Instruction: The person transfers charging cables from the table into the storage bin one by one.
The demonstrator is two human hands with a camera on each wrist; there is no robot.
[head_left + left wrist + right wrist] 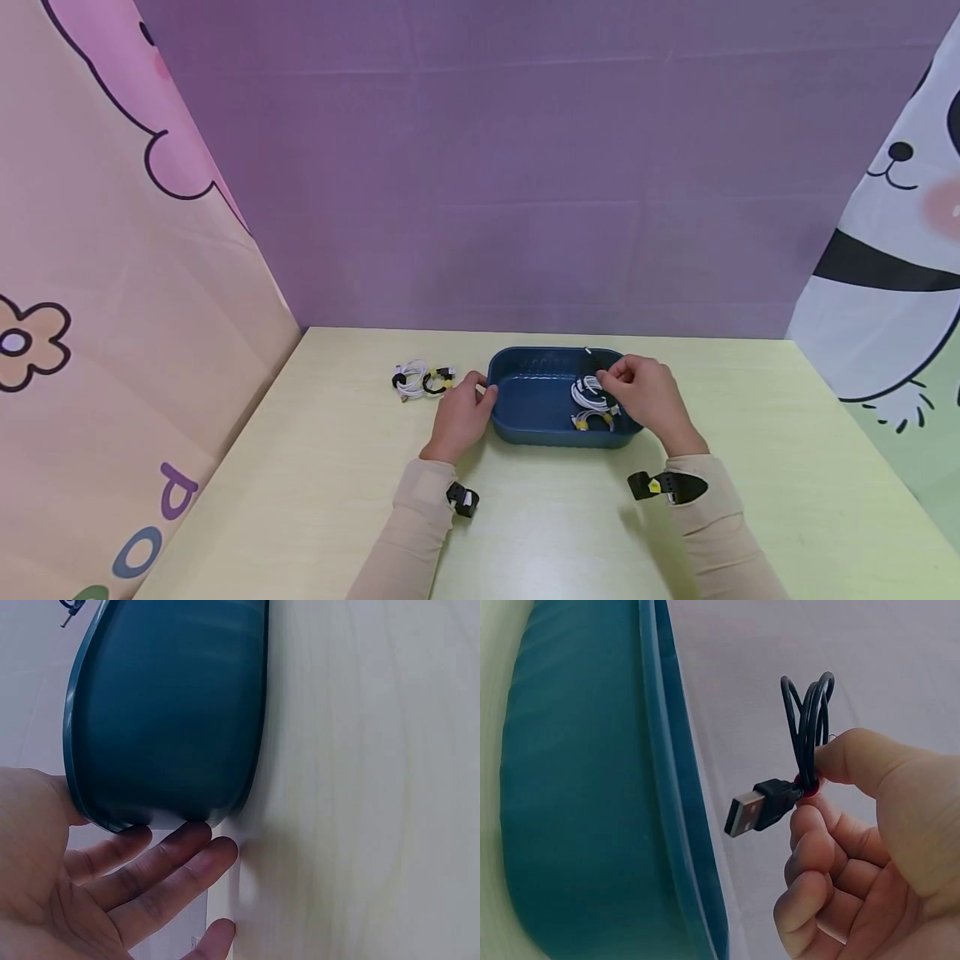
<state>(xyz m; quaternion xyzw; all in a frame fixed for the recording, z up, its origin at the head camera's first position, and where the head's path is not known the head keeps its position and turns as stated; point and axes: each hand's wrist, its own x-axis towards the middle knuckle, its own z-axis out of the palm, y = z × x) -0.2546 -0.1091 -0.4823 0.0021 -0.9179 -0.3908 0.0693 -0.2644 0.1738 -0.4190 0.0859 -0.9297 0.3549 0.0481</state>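
Note:
At the far end of the table, a blue plastic tray (525, 439) stands between both hands. My left hand (459, 419) holds its left end; in the left wrist view, the thumb lies at the rim and fingertips touch the outer wall. My right hand (651, 400) is over the tray's right side. Between thumb and fingers it pinches a coiled black USB cable (808, 724) by its red tie, with the metal plug pointing away from the fingers. Below it, inside the tray, lie a coiled white cable (587, 395) and a smaller cable with yellow ends (582, 422).
Left of the tray, a white coiled cable (412, 379) with a black tie lies beside a black coiled cable (438, 382) with yellow parts. A purple cloth (480, 183) hangs behind the table (337, 500), with printed cloths at both sides.

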